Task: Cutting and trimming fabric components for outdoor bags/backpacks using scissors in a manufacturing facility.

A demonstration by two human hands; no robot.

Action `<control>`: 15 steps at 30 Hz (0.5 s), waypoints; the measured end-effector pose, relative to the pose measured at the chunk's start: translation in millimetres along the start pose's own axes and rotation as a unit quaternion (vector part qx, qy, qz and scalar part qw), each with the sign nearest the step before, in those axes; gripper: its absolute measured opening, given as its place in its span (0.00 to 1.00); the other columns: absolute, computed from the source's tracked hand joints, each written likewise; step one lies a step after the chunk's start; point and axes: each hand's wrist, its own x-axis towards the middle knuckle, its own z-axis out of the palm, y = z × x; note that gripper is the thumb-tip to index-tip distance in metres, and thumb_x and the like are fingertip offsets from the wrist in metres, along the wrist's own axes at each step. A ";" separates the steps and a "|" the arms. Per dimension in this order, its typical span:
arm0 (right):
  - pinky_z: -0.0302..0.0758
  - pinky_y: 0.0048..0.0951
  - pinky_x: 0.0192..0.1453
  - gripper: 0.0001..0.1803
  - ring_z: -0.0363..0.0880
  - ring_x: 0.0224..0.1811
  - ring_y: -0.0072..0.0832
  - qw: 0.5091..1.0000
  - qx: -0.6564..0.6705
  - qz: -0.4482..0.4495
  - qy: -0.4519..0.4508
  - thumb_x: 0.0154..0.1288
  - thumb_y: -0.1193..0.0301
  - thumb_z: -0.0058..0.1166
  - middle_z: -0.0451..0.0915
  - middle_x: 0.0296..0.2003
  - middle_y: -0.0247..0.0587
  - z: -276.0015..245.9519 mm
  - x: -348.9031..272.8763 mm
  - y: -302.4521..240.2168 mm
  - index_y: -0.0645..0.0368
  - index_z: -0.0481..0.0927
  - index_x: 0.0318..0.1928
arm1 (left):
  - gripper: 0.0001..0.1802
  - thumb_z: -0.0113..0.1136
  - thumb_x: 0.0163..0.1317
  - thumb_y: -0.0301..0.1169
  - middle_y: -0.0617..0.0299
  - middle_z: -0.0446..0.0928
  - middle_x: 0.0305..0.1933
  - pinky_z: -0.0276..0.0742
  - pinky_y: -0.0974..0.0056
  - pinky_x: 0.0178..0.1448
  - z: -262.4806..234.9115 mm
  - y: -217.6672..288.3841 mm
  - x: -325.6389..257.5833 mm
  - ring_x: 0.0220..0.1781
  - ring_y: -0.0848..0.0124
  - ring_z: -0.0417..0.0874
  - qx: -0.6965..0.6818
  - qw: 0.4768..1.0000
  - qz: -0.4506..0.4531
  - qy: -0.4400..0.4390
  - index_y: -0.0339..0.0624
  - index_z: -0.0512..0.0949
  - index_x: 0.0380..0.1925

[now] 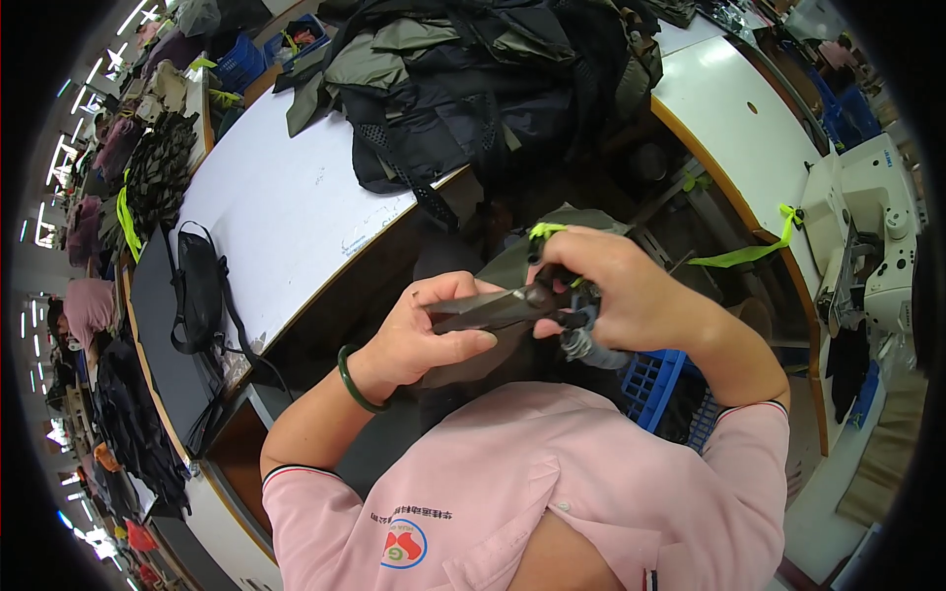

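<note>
My right hand (636,286) grips a pair of scissors (503,309) by dark handles, one of them wrapped with a yellow-green strip. The metal blades point left, toward my left hand (419,330). That hand is closed, thumb and fingers pinching a piece of olive-grey fabric (507,264) that spreads behind the blades, above my lap. The blades lie across the cloth near my left fingertips; whether they are cutting it cannot be made out. A green bangle (357,379) circles my left wrist.
Black and olive garments (463,89) are heaped on the white table (286,207) ahead. A black strapped pouch (199,291) lies at its left. A sewing machine (877,236) stands on the right. A blue crate (650,382) sits below my right forearm.
</note>
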 end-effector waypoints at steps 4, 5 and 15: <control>0.74 0.36 0.38 0.16 0.78 0.35 0.41 0.999 -0.032 -0.018 0.007 0.48 0.83 0.62 0.77 0.31 0.43 7.0 3.3 4.3 0.64 0.74 0.39 | 0.11 0.71 0.52 0.22 0.56 0.76 0.50 0.74 0.67 0.51 2.1 6.5 -4.2 0.46 0.69 0.77 0.226 0.967 0.116 -0.023 0.39 0.75 0.29; 0.74 0.36 0.38 0.16 0.78 0.35 0.41 0.999 -0.033 -0.020 0.004 0.48 0.83 0.62 0.77 0.31 0.43 6.4 2.3 4.0 0.64 0.74 0.39 | 0.11 0.72 0.51 0.22 0.55 0.75 0.48 0.75 0.67 0.49 2.4 9.1 -6.6 0.45 0.66 0.78 0.360 0.914 0.183 -0.031 0.38 0.77 0.31; 0.73 0.30 0.37 0.19 0.77 0.31 0.33 0.996 0.006 -0.065 0.066 0.40 0.82 0.65 0.78 0.33 0.40 11.6 -17.5 21.6 0.60 0.74 0.35 | 0.08 0.61 0.44 0.24 0.61 0.74 0.36 0.72 0.60 0.40 -10.1 -9.2 -16.3 0.34 0.65 0.75 0.576 0.650 0.493 0.053 0.44 0.74 0.26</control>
